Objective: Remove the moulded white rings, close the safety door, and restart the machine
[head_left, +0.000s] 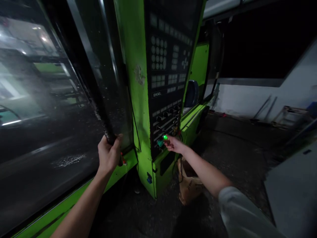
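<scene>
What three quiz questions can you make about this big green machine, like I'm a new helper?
1. Which hand grips the dark upright bar of the see-through door?
2. True or false: the right hand is beside a glowing green button.
3. Fill in the word printed on the black control panel: ____.

Key:
1. The left hand
2. True
3. ENGEL
</scene>
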Demonstrator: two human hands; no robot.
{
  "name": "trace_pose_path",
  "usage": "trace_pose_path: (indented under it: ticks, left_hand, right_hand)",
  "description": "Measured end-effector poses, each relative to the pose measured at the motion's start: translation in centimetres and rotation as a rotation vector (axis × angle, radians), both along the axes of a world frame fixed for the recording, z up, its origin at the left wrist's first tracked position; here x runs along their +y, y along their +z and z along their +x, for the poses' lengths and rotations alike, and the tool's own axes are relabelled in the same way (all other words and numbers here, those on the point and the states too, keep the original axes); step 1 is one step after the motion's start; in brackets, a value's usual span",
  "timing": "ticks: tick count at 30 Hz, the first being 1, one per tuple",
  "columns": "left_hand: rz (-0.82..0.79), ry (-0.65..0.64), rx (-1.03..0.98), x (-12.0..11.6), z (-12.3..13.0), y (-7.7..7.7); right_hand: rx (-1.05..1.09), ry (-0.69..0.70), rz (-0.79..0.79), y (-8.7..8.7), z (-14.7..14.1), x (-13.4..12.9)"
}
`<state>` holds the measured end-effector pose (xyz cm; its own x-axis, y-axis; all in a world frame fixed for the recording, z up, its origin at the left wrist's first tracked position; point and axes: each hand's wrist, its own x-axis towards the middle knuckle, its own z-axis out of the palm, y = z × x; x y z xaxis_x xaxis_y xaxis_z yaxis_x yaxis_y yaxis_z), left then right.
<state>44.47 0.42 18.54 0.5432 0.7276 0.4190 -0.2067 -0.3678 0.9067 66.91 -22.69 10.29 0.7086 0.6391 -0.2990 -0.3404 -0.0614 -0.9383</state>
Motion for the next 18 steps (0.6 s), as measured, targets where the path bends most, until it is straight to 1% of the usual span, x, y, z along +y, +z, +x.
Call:
trace_pose_path:
  ticks: [4,8,13,18]
  left_hand:
    - [0.013,-0.057,0.000,0.4,-0.1,-0.4]
    - [0.022,-0.078,-0.008,0.4,-0.2,-0.4]
    - [0.006,-0.065,-0.025,0.2,-0.2,-0.2]
    - [0.014,-0.032,-0.013,0.5,-0.1,-0.6]
  right_hand:
    - [0.266,0.006,0.098,1.4,-0.6,0.4]
    - [0.438,-0.062,0.178,2.2,-1.2,1.1]
    - [0.576,-0.107,0.226,2.3,-1.0,1.1]
    - [0.660,-0.121,0.260,1.9,-0.4,1.1]
